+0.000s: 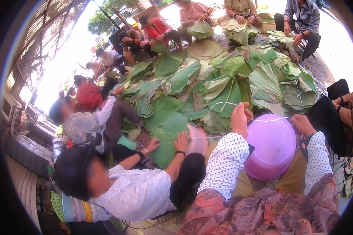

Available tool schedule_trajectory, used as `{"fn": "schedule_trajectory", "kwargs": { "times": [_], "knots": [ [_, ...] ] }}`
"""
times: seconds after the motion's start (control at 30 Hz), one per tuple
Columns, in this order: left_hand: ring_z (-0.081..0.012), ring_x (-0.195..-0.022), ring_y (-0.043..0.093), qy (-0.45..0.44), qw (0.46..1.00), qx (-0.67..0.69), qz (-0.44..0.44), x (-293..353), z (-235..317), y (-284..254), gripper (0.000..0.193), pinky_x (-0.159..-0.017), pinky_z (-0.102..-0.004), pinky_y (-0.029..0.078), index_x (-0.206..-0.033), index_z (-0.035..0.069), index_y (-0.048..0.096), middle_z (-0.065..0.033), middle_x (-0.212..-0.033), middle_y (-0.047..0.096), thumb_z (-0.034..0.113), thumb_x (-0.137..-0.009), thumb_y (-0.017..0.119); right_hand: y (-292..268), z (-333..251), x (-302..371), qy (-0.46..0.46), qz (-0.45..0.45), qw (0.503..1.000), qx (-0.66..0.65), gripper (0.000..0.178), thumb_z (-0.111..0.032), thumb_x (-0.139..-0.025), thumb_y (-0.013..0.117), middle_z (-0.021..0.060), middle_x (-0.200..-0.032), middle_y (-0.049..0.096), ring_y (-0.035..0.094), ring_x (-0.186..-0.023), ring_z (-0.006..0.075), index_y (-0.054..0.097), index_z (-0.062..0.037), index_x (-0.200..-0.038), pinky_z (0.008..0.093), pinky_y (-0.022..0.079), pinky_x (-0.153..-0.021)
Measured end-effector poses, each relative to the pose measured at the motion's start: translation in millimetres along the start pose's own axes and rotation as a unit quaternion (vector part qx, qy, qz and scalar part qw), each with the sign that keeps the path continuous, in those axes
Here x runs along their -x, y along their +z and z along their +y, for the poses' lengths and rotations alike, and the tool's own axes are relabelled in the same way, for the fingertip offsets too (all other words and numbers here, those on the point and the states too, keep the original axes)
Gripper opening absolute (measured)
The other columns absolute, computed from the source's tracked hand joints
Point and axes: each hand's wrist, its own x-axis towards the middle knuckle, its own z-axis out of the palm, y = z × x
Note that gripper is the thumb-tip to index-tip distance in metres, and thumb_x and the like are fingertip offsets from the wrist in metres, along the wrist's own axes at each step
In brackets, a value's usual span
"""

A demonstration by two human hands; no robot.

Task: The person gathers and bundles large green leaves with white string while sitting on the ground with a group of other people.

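A white string [270,120] runs across between my two hands, above a purple plastic basin [271,149]. The basin stands bottom up between my knees. My left hand [239,118], at the basin's far left edge, is closed on the string, and a loose length trails from it over the leaves. My right hand [303,125] pinches the string at the basin's right side. Beyond the basin lies a wide heap of large green and dried lotus leaves [180,78].
On my left, a co-worker in a white top [139,192] presses a lotus leaf [168,135] over a pink basin [197,141]. Several other people sit around the heap handling leaves. Close on my right is a person's dark-trousered leg [325,121].
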Motion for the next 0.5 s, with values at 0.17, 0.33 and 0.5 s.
{"fn": "schedule_trajectory", "kwargs": {
  "times": [0.17, 0.33, 0.5],
  "knots": [
    [-0.0143, -0.063, 0.055, 0.006, 1.0, -0.003, 0.002, -2.3, -1.7, -0.6, 0.033, -0.065, -0.0312, 0.05, -0.113, 0.003, 0.061, 0.0001, -0.07, 0.054, 0.03, -0.107, 0.045, -1.6, -6.5, 3.3, 0.007, -0.005, 1.0, -0.005, 0.025, -0.021, -0.093, 0.063, 0.0057, -0.07, 0.066, 0.056, -0.061, 0.0122, 0.067, 0.0018, -0.086, 0.0306, 0.046, -0.059],
    [-0.0141, -0.064, 0.056, 0.004, 1.0, -0.01, 0.011, -2.6, -2.9, -1.3, 0.033, -0.066, -0.0312, 0.05, -0.111, 0.004, 0.063, 0.0005, -0.07, 0.054, 0.031, -0.107, 0.046, 0.4, -2.8, -0.6, 0.011, -0.005, 1.0, -0.009, 0.027, -0.022, -0.093, 0.064, 0.0072, -0.071, 0.066, 0.057, -0.063, 0.0135, 0.067, 0.0023, -0.083, 0.0314, 0.047, -0.062],
    [-0.0144, -0.064, 0.056, 0.002, 1.0, -0.011, 0.011, -5.4, -6.5, 2.2, 0.033, -0.066, -0.0314, 0.05, -0.111, 0.004, 0.063, 0.0004, -0.071, 0.054, 0.032, -0.107, 0.047, -0.5, 1.4, -1.0, 0.009, 0.005, 1.0, 0.0, 0.029, -0.024, -0.092, 0.064, 0.0112, -0.072, 0.067, 0.06, -0.067, 0.0183, 0.067, 0.004, -0.082, 0.0344, 0.048, -0.068]
  ]
}}
